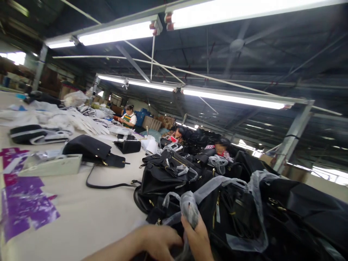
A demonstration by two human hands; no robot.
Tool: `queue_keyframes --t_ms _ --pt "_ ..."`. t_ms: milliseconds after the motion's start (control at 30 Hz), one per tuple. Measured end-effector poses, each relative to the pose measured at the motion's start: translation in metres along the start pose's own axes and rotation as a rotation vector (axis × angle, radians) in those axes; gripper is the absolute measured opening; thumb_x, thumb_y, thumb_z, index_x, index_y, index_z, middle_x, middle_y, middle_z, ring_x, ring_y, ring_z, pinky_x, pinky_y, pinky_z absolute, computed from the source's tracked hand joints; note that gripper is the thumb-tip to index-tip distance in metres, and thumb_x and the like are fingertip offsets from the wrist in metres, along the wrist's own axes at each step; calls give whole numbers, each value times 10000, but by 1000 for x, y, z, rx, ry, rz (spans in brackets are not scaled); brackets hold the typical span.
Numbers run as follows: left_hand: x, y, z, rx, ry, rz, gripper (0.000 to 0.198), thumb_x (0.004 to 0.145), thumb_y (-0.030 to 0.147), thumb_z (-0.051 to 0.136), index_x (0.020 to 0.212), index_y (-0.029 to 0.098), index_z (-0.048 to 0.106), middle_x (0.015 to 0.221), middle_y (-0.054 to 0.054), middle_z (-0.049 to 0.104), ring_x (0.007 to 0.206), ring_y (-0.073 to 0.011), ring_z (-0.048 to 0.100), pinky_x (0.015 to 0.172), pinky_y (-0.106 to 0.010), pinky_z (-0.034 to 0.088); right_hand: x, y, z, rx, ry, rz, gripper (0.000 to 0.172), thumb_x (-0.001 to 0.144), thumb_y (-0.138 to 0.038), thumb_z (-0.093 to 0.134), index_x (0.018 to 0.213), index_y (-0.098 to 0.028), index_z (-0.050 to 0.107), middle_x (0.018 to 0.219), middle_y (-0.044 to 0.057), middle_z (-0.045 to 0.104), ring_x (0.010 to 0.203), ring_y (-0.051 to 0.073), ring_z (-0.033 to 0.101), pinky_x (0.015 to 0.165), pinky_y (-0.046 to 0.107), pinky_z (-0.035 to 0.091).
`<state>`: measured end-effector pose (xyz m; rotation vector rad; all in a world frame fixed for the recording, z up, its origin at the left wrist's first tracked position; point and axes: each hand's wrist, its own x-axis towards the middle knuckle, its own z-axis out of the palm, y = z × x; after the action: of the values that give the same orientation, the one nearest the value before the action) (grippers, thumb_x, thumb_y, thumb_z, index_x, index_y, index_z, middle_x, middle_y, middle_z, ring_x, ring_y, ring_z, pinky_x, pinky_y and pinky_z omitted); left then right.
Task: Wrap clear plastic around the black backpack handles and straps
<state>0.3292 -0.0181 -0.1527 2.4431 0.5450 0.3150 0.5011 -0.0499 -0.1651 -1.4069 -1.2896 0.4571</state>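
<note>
My right hand [199, 239] is at the bottom edge, closed round the clear plastic wrap [189, 210] that covers the handle of a black handbag [233, 217]. My left hand [159, 241] lies just left of it, knuckles up and fingers curled down onto the dark bag beneath; what they hold is hidden. The handbag has gold fittings and stands at the near end of a long pile of black handbags [168, 174].
A white table [89, 217] runs to the left, with purple sheets [24, 206], a pale tray [51, 165], a black bag with a long strap [89, 148] and a small black bag [127, 146]. Three people [129, 117] sit further along. Tube lights hang overhead.
</note>
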Motion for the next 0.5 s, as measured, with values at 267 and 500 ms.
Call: queue_keyframes --t_ms 267,500 --pt "46 -32 -66 124 430 -255 338 749 124 596 1083 139 648 1155 -156 654 1141 -334 573 1029 -450 420 8 -4 -3 -270 -328 -214 330 887 -421 512 1073 -176 631 1046 118 723 1002 274 666 889 331 487" --pt "65 -45 -77 19 295 -300 253 664 45 566 874 144 666 797 -25 677 738 -185 633 595 -235 474 14 5 18 -584 -261 3 203 737 -38 466 835 -184 568 902 187 695 930 343 666 820 407 449"
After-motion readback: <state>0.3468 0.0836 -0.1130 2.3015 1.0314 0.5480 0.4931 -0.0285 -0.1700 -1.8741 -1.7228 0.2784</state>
